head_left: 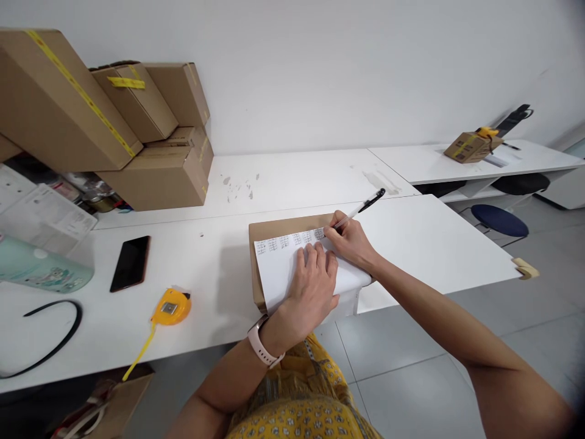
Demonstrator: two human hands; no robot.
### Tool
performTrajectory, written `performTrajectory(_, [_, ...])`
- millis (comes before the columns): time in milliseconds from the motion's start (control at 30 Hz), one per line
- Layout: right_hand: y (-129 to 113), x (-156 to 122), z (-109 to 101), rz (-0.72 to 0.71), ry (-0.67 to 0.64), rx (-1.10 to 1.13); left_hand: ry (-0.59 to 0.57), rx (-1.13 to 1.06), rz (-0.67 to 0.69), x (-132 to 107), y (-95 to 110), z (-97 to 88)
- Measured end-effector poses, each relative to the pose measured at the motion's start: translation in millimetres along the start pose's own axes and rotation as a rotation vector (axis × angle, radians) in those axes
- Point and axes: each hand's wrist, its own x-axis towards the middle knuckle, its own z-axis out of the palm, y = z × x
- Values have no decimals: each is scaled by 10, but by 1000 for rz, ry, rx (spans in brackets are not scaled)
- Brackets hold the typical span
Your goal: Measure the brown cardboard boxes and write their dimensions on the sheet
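Observation:
A sheet of white paper (278, 274) lies on a cardboard box (292, 227) at the desk's front edge. Several columns of small handwriting run along its top edge. My right hand (350, 241) grips a pen (363, 207) with a clear barrel and black end, its tip hidden by the fingers near the paper's upper right corner. Flat on the paper rests my left hand (313, 283), fingers stretched out and holding nothing.
Cardboard boxes (159, 174) are stacked at the back left. Left on the desk are a phone (131, 263), an orange tape measure (171, 306), a green bottle (46, 268) and a black headband (75, 329). A blue stool (499, 220) stands at right.

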Motion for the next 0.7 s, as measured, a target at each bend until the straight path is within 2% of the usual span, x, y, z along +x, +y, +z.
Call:
performTrajectory(433, [-24, -17, -2, 22, -5, 40, 13, -13, 0, -1, -10, -1])
performTrajectory(700, [-8, -20, -15, 38, 35, 21, 13, 9, 2, 3, -4, -1])
